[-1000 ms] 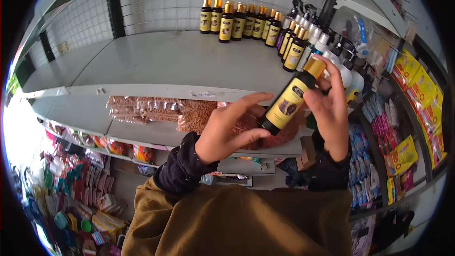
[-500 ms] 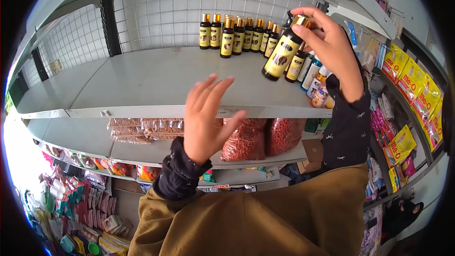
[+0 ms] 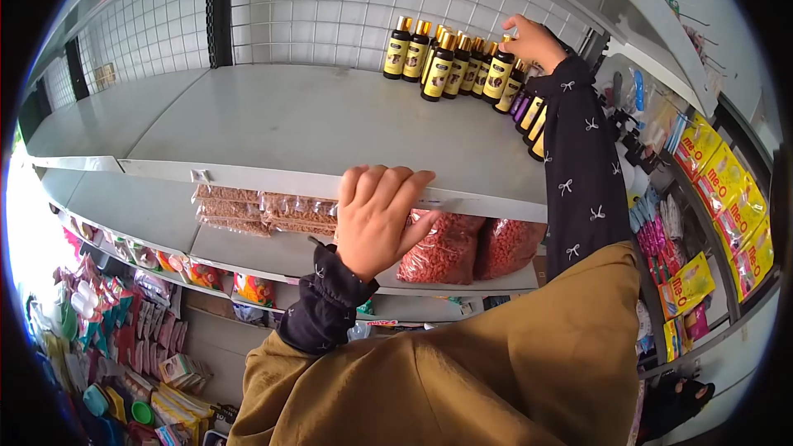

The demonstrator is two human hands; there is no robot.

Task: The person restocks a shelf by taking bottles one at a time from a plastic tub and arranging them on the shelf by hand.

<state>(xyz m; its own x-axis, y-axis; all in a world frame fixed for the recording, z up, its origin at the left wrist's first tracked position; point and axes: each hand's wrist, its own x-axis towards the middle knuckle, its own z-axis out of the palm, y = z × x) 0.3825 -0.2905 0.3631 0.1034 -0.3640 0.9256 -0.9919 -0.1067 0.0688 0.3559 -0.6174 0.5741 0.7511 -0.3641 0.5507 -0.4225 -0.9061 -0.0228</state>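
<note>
My right hand (image 3: 535,43) reaches to the back right of the top shelf, its fingers at the gold cap of a dark bottle with a yellow label (image 3: 498,76). That bottle stands upright among several alike, such as the bottle (image 3: 438,70) at the front of the group. My left hand (image 3: 384,219) rests on the front edge of the shelf (image 3: 289,177), fingers bent over it and thumb apart, holding no item. Beside my right sleeve, more bottles with yellow labels (image 3: 533,116) and purple parts are partly hidden.
Bags of red pellets (image 3: 442,249) and packs of brown pellets (image 3: 301,211) lie on the shelf below. Yellow packets (image 3: 717,165) hang at the right. Wire mesh (image 3: 330,8) backs the top shelf. Hanging goods (image 3: 149,330) fill the lower left.
My right hand has moved back with the bottle, which now stands upright among the others. My left hand has come down onto the shelf edge. The view has shifted.
</note>
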